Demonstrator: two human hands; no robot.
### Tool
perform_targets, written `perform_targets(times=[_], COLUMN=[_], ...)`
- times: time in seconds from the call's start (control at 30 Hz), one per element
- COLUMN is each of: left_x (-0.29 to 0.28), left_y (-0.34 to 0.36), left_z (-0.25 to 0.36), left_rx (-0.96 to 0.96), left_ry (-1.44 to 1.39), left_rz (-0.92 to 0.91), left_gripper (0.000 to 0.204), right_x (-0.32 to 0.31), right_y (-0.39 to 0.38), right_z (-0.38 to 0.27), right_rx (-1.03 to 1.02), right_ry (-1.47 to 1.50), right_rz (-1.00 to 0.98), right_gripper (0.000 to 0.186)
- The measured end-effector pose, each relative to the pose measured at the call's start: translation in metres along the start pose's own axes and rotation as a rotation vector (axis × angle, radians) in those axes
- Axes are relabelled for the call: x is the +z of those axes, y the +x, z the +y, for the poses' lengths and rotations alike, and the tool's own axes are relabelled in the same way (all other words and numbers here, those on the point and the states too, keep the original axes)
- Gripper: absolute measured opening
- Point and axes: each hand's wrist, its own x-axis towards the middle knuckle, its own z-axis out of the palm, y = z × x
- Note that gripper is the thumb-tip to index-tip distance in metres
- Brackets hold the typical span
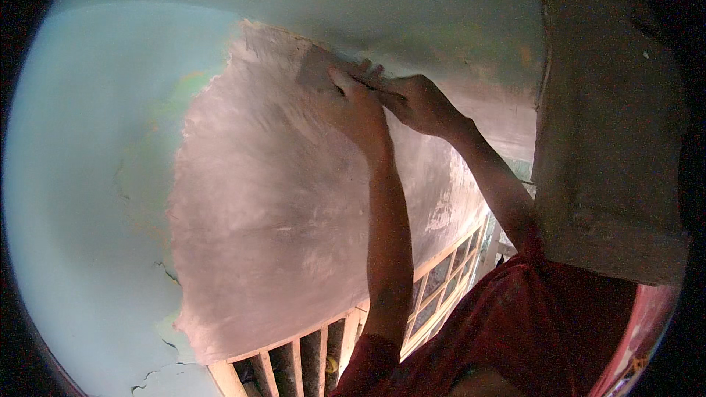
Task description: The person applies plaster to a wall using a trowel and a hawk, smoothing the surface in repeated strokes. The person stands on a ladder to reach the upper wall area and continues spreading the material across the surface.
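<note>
Flat grey tool (315, 68) in right hand (418, 106), long axis toward upper left

A matt, plaster-like finish is shown by the pinkish patch (272, 198), which is marked by soft streaks and bordered by a ragged edge. The blue wall (88, 147) is coated in smooth paint, broken by fine cracks. The dark red shirt (507, 316) is made of matt, creased cloth. A dull finish is seen on the brown surface (610, 140).

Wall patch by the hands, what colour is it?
The wall patch is pinkish grey, in the head view.
</note>
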Motion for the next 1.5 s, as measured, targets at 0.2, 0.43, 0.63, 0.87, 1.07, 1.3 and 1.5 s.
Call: perform_targets(times=[0.2,0.43,0.63,0.87,1.07,1.3,1.5], left_x=[0.006,0.0,-0.005,-0.007,-0.003,-0.01,-0.001], left_y=[0.003,0.003,0.01,0.022,0.014,0.034,0.028], left_z=[-0.006,-0.012,-0.004,-0.015,-0.009,-0.008,-0.009], left_rx=[-0.012,0.034,0.089,0.127,0.038,0.089,0.013], left_ry=[-0.05,-0.052,-0.11,-0.102,-0.155,-0.189,-0.246], left_rz=[0.024,0.003,-0.034,-0.053,-0.041,-0.057,-0.022], left_gripper=[0.038,0.04,0.039,0.04,0.041,0.04,0.039], right_x=[-0.005,0.002,0.0,0.005,-0.008,-0.007,-0.001], right_y=[-0.003,-0.007,0.002,0.005,0.001,0.013,0.013], right_z=[0.003,-0.009,-0.017,-0.019,-0.02,-0.043,-0.026], right_rx=[0.127,0.022,0.044,-0.028,0.039,0.009,-0.079], right_ry=[0.071,0.013,-0.006,0.042,-0.044,-0.029,-0.064], right_rz=[-0.021,0.093,0.065,0.131,0.044,0.098,0.14], right_gripper=[0.024,0.024,0.027,0.026,0.026,0.036,0.034])
